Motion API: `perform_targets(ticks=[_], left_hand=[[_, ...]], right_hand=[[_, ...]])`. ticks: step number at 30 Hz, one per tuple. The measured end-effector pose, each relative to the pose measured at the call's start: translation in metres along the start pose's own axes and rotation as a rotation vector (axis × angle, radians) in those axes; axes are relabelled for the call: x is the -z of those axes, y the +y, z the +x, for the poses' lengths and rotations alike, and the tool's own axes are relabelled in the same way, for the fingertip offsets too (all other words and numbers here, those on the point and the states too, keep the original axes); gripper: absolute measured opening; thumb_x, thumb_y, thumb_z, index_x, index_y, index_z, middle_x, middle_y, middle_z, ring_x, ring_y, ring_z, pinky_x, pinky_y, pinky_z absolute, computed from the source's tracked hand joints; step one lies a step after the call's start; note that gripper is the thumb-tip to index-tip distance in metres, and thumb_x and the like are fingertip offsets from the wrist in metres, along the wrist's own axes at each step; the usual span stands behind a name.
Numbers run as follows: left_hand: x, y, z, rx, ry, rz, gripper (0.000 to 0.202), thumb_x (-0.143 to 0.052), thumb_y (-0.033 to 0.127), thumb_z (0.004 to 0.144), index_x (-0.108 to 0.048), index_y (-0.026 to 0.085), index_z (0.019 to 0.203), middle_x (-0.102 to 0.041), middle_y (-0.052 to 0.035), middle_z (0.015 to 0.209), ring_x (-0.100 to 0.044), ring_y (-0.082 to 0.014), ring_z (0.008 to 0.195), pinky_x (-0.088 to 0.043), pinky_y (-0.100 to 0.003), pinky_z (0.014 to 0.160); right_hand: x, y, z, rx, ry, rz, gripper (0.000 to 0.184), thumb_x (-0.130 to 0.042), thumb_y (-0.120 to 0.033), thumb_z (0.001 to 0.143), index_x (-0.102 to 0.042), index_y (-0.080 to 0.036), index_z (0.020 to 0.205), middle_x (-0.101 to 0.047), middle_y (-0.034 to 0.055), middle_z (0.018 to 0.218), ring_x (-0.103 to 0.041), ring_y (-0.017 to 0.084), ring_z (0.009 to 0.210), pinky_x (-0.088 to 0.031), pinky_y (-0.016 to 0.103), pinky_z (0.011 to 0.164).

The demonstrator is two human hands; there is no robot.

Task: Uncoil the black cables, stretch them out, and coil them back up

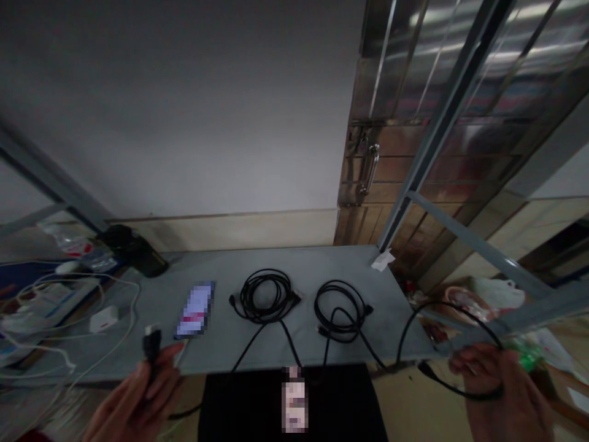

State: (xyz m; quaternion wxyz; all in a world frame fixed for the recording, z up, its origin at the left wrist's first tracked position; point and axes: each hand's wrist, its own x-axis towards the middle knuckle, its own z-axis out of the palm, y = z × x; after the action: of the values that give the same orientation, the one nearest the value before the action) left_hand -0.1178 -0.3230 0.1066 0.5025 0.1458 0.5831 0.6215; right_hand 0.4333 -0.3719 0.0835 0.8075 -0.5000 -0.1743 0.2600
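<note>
My left hand (138, 396) is low at the left, its fingers closed around the plug end of a black cable (151, 344), held upright over the front edge of the grey table (322, 261). My right hand (499, 390) is low at the right, beyond the table's right end, and grips a loop of black cable (453, 313) that arches up over it. Two coiled black cables lie on the table: one in the middle (267, 296), one to its right (341, 310). Their tails run off the front edge.
A phone (196, 310) lies on the table left of the coils. White chargers and white wires (103, 319) clutter the left end beside a dark bottle (138, 252). A metal door (405, 153) and grey frame bars (478, 242) stand at the right. Bags lie on the floor.
</note>
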Motion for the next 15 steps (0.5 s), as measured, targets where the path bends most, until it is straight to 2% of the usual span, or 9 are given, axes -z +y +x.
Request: perform_targets(ticks=[3,5,7,10,12,15], left_hand=[[0.007,0.012,0.013,-0.013,0.081,-0.023,0.039,-0.096,0.044,0.081,-0.085,0.033,0.117,-0.087,0.0029,0.125,-0.083,-0.0193,0.098,-0.073,-0.022,0.075],[0.009,0.013,0.016,-0.005,0.100,-0.027,0.029,-0.088,0.045,0.092,-0.085,0.034,0.118,-0.087,0.0046,0.120,-0.082,-0.0169,0.096,-0.072,-0.020,0.074],[0.002,0.011,0.013,0.001,0.131,-0.040,0.018,-0.078,0.040,0.101,-0.084,0.033,0.115,-0.086,0.0040,0.110,-0.080,-0.0161,0.092,-0.071,-0.020,0.072],[-0.025,0.005,0.002,0.053,0.177,-0.073,0.016,-0.071,0.035,0.104,-0.083,0.029,0.112,-0.081,0.0004,0.097,-0.078,-0.0168,0.086,-0.071,-0.022,0.069],[-0.046,-0.002,-0.004,0.082,0.174,-0.116,0.013,-0.075,0.033,0.101,-0.081,0.025,0.109,-0.072,0.0011,0.084,-0.071,-0.0145,0.072,-0.066,-0.020,0.061],[-0.069,-0.024,-0.007,0.102,0.015,-0.219,0.016,-0.083,0.034,0.093,-0.078,0.023,0.104,-0.053,0.0066,0.068,-0.052,-0.0102,0.053,-0.052,-0.018,0.047]], right_hand=[[0.022,-0.005,0.011,0.050,0.050,-0.020,0.040,-0.087,-0.059,0.092,-0.079,-0.020,0.089,-0.074,0.0045,0.082,-0.068,0.019,0.071,-0.058,0.030,0.057],[0.031,-0.009,0.015,0.057,0.083,-0.017,0.034,-0.086,-0.052,0.094,-0.076,-0.021,0.085,-0.071,0.0036,0.081,-0.066,0.019,0.070,-0.056,0.030,0.054],[0.030,-0.012,0.015,0.061,0.082,-0.011,0.030,-0.085,-0.047,0.095,-0.073,-0.022,0.083,-0.069,0.0027,0.081,-0.064,0.019,0.071,-0.054,0.029,0.053],[0.014,-0.013,0.008,0.098,0.010,-0.021,0.035,-0.087,-0.053,0.093,-0.074,-0.021,0.084,-0.069,0.0034,0.080,-0.063,0.019,0.070,-0.055,0.030,0.054],[-0.002,-0.007,-0.002,0.130,-0.063,-0.033,0.041,-0.086,-0.061,0.094,-0.077,-0.021,0.088,-0.072,0.0044,0.079,-0.065,0.019,0.069,-0.057,0.031,0.056],[-0.026,0.009,-0.025,0.187,-0.212,-0.081,0.042,-0.074,-0.061,0.105,-0.080,-0.022,0.091,-0.075,0.0051,0.079,-0.069,0.020,0.069,-0.060,0.033,0.063]])
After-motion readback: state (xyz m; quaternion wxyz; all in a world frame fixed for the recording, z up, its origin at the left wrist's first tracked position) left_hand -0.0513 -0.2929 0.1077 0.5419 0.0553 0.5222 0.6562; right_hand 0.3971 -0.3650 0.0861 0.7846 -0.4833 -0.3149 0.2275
